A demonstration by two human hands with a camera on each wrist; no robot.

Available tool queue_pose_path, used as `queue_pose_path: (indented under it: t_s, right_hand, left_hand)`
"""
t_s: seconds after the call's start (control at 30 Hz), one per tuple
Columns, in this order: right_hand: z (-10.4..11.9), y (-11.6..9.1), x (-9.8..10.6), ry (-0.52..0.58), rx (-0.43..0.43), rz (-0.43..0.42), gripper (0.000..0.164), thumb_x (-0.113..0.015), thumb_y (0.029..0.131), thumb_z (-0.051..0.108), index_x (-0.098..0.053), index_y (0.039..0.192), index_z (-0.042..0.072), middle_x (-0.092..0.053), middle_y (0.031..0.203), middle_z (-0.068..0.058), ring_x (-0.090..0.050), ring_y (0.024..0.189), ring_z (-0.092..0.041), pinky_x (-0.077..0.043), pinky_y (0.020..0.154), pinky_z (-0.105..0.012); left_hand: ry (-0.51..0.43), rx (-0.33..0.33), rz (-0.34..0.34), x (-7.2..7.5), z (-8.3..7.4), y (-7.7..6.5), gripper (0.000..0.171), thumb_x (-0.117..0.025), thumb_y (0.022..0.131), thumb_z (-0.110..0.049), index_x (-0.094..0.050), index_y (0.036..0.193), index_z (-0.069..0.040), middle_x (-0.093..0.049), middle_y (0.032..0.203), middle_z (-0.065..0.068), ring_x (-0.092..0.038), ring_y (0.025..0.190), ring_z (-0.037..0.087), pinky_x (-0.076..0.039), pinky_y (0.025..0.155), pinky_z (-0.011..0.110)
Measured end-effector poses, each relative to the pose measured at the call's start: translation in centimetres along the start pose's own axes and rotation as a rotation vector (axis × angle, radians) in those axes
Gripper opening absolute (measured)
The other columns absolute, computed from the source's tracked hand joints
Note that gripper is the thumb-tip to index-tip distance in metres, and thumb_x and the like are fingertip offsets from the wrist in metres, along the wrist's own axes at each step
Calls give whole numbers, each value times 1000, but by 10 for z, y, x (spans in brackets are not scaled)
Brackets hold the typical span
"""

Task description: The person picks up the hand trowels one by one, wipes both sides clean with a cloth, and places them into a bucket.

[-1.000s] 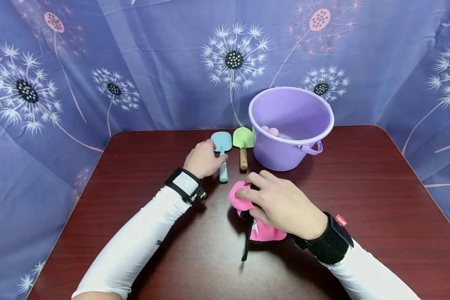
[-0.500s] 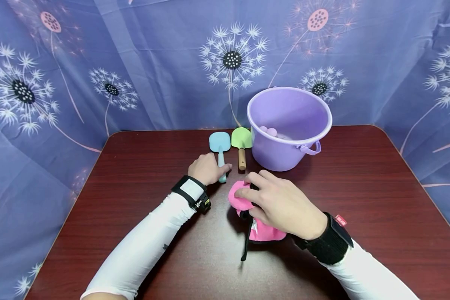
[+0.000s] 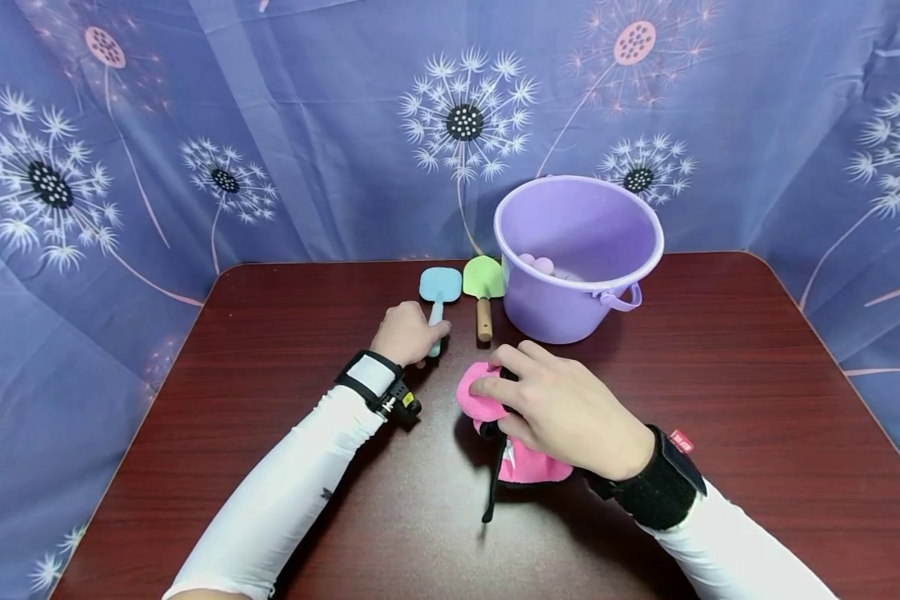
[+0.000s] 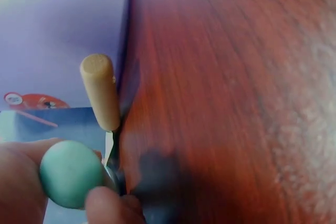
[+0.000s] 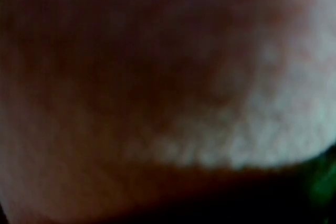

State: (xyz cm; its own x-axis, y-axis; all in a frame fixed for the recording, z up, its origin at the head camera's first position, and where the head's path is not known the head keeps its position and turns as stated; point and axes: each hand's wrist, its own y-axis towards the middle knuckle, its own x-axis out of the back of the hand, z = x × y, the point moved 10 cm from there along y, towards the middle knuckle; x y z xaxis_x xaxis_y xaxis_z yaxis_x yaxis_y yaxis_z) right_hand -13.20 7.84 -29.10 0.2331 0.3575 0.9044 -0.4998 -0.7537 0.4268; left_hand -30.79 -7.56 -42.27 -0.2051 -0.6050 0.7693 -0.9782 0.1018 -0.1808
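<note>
In the head view my left hand (image 3: 405, 333) grips the handle of a light blue toy shovel (image 3: 440, 285), its blade pointing toward the back edge. The left wrist view shows the rounded end of that shovel's handle (image 4: 71, 174) between thumb and fingers. My right hand (image 3: 570, 408) holds the gathered neck of a pink drawstring pouch (image 3: 534, 463), whose black cord hangs onto the table. Part of the pouch is hidden under the palm. The right wrist view is dark and blurred, filled mostly by skin.
A green shovel (image 3: 483, 277) with a wooden handle lies just right of the blue one. Against it stands a purple bucket (image 3: 558, 312) with several small pale purple balls (image 3: 543, 265) inside. A patterned blue cloth (image 3: 330, 150) hangs behind the dark red table (image 3: 720, 333).
My left hand slid from the blue shovel's neck down to its handle and took hold of it. The handle end swung slightly left. My right hand stayed on the pouch.
</note>
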Motion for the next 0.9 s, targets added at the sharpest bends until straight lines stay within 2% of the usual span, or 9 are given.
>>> queue_pose_path:
  t_s: [0.13, 0.33, 0.47, 0.57, 0.77, 0.9]
  right_hand:
    - [0, 0, 0, 1, 0, -2, 35, -89, 82, 20, -77, 114, 21, -61, 108, -2, -56, 87, -22, -55, 65, -36]
    - [-2, 1, 0, -2, -5, 5, 35, -90, 83, 22, -77, 115, 21, -61, 110, -2, -58, 91, -23, -57, 69, -37]
    - [-4, 1, 1, 1, -14, 4, 36, -91, 82, 22, -77, 115, 20, -62, 109, -3, -59, 91, -23, -57, 68, -37]
    - [-5, 1, 2, 2, -16, 3, 37, -92, 81, 22, -77, 115, 20, -62, 109, -3, -59, 90, -23, -56, 67, -37]
    - [-8, 0, 4, 12, -29, -1, 35, -91, 83, 22, -76, 114, 20, -61, 110, -3, -58, 89, -23, -56, 63, -36]
    - [-11, 0, 7, 18, -46, -8, 34, -90, 83, 22, -76, 114, 20, -61, 113, -3, -57, 90, -22, -55, 60, -36]
  left_hand:
    - [-68, -3, -8, 3, 6, 1, 49, -70, 100, -35, -56, 58, -13, -59, 47, 3, -65, 44, 19, -44, 45, 28]
    - [-129, 0, -38, 12, 12, -4, 36, -72, 100, -33, -56, 85, -5, -61, 52, 6, -64, 46, 19, -44, 48, 28]
    - [-158, -38, -85, 24, 11, -12, 33, -72, 99, -31, -54, 89, -5, -62, 54, 8, -63, 44, 18, -46, 46, 28]
    - [-153, -69, -130, 37, 9, -19, 34, -73, 97, -31, -53, 88, -6, -63, 58, 8, -64, 46, 18, -49, 47, 29]
    - [-60, -161, -230, 69, 2, -39, 35, -78, 94, -33, -56, 85, -7, -64, 70, 7, -65, 58, 18, -51, 56, 33]
    - [-56, -210, -228, 84, 1, -53, 31, -78, 96, -30, -60, 95, -4, -66, 71, 6, -64, 58, 19, -50, 55, 34]
